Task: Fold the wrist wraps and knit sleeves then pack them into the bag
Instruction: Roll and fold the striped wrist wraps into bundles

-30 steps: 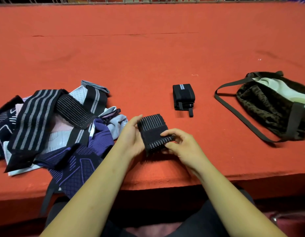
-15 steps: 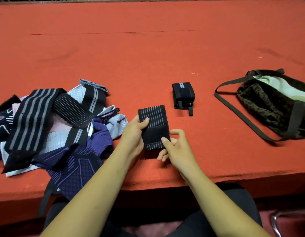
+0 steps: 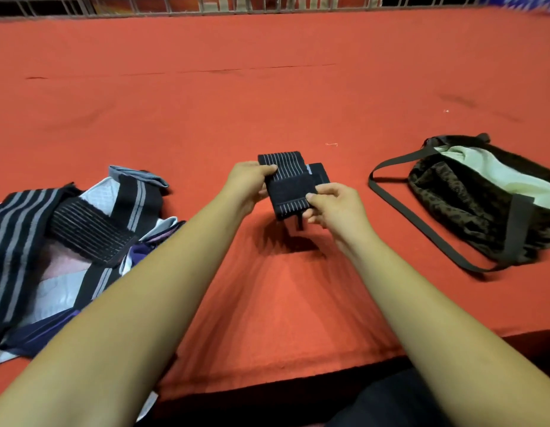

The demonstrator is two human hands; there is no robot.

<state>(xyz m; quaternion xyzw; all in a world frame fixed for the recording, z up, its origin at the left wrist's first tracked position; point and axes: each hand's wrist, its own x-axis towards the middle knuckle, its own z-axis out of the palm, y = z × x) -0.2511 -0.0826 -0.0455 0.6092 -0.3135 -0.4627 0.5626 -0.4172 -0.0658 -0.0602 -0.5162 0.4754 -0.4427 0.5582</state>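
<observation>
Both hands hold a folded black wrist wrap (image 3: 287, 183) with thin grey stripes above the red table. My left hand (image 3: 248, 184) grips its left edge, my right hand (image 3: 334, 204) pinches its lower right corner. Right behind it lies another folded black wrap (image 3: 319, 173), mostly hidden, with a strap end showing below. A dark patterned bag (image 3: 471, 201) with a pale lining lies open at the right, its long strap looped on the table. At the left sits a heap of unfolded wraps and knit sleeves (image 3: 82, 238), black-striped, white, pink and purple.
The red felt table (image 3: 267, 94) stretches far back to a metal railing (image 3: 267, 3). Its front edge runs just above my lap. The bag's strap (image 3: 421, 232) lies across the table between the wrap and the bag.
Both hands have carried the folded striped wrap forward, away from the table's front edge, up to the folded wrap lying further back. The view has tilted closer.
</observation>
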